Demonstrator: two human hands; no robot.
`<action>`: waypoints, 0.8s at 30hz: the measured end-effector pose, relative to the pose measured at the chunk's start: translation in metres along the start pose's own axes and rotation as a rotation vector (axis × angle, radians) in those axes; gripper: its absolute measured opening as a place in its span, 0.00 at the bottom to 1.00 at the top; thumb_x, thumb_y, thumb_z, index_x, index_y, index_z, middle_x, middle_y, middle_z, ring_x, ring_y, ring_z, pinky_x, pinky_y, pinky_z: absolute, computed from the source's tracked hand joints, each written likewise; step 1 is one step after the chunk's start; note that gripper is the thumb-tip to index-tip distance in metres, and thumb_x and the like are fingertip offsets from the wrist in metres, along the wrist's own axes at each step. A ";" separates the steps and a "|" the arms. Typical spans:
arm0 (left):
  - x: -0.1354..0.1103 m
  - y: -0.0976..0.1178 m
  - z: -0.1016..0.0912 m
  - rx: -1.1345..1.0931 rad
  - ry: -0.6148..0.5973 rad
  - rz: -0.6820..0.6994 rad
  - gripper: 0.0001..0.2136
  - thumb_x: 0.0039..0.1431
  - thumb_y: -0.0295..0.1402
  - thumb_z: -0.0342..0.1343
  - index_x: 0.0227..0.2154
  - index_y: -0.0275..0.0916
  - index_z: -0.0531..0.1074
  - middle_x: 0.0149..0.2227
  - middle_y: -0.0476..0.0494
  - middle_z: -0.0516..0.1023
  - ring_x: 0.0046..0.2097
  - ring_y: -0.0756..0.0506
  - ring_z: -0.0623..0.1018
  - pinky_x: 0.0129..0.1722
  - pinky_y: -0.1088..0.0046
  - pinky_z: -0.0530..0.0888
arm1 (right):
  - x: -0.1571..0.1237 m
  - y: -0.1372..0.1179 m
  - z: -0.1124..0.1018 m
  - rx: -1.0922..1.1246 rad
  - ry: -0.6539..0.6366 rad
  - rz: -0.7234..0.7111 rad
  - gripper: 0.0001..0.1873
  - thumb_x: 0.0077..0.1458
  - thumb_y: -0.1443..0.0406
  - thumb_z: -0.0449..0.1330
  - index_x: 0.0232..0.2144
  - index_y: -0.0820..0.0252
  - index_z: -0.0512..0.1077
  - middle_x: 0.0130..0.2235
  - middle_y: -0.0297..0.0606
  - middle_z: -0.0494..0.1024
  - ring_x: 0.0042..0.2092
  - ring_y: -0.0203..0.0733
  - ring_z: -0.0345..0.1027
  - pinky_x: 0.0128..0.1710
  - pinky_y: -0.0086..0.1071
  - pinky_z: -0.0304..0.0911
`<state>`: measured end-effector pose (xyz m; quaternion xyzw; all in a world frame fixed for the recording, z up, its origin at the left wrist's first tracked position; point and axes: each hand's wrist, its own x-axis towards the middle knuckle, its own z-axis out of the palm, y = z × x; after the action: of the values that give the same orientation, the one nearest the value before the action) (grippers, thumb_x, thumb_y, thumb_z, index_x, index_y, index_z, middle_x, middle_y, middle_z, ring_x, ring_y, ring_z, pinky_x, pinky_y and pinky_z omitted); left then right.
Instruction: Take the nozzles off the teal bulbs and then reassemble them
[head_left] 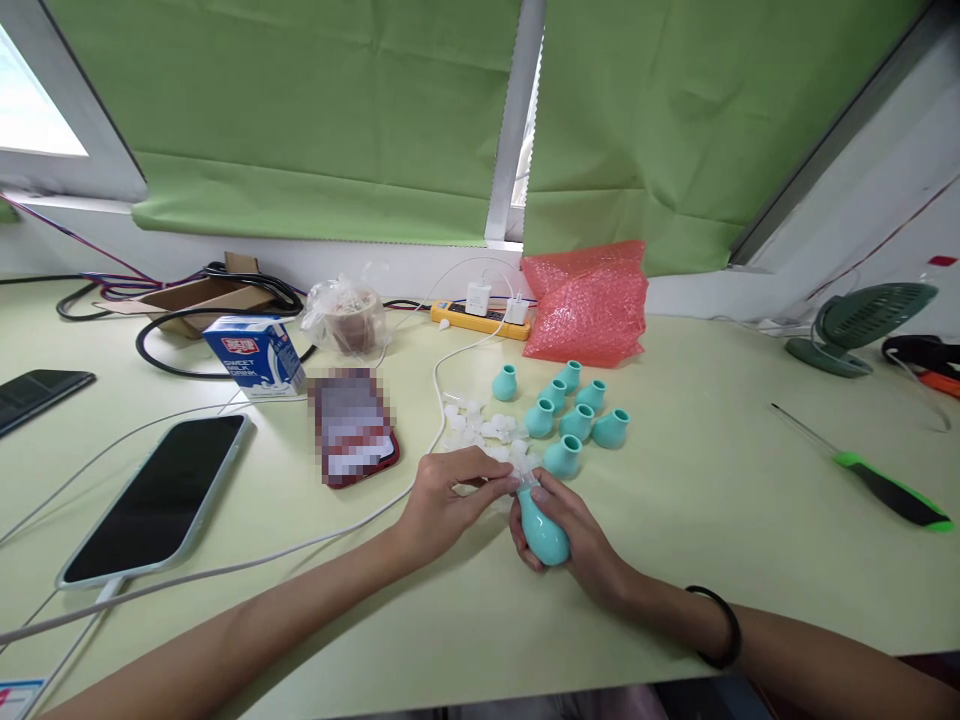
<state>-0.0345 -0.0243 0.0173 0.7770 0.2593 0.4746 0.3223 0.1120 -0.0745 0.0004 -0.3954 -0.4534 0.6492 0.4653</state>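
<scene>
Within clamped right-hand fingers (561, 492) sits a teal bulb (545, 537), left-hand fingers (493, 491) pinching a clear piece (529, 473) at its neck, seemingly a fitting step whose next move calls for steady alignment.

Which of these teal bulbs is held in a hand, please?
The teal bulb in the right hand; the other bulbs stand on the table, openings up.

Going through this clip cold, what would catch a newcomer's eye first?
Probably the bright red bubble-wrap pouch at the back of the table, against the green blinds. Next, the glossy teal bulb at front centre, gripped in the right hand with the left hand at its neck, and the cluster of similar bulbs just beyond.
</scene>
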 end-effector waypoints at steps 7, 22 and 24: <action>-0.002 -0.003 0.002 0.289 0.082 0.452 0.06 0.49 0.21 0.51 0.29 0.32 0.71 0.26 0.40 0.75 0.29 0.49 0.73 0.28 0.74 0.72 | -0.002 0.000 0.003 -0.029 0.035 -0.040 0.14 0.52 0.55 0.49 0.28 0.59 0.55 0.20 0.29 0.65 0.18 0.30 0.56 0.19 0.26 0.50; 0.020 -0.025 -0.020 0.212 0.109 -0.044 0.05 0.46 0.25 0.54 0.23 0.35 0.74 0.28 0.44 0.77 0.29 0.49 0.75 0.29 0.75 0.75 | -0.011 0.000 0.001 -0.114 -0.005 -0.125 0.12 0.51 0.58 0.53 0.27 0.59 0.56 0.21 0.29 0.65 0.19 0.29 0.55 0.19 0.25 0.51; 0.019 -0.034 -0.019 0.291 0.049 0.010 0.05 0.47 0.25 0.53 0.24 0.36 0.75 0.30 0.42 0.77 0.32 0.47 0.76 0.31 0.72 0.74 | -0.010 -0.001 0.002 -0.174 0.003 -0.097 0.13 0.46 0.59 0.57 0.27 0.60 0.57 0.21 0.29 0.64 0.19 0.28 0.54 0.18 0.24 0.51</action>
<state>-0.0475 0.0169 0.0091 0.8049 0.3292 0.4526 0.1974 0.1130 -0.0839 0.0029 -0.4130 -0.5259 0.5835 0.4608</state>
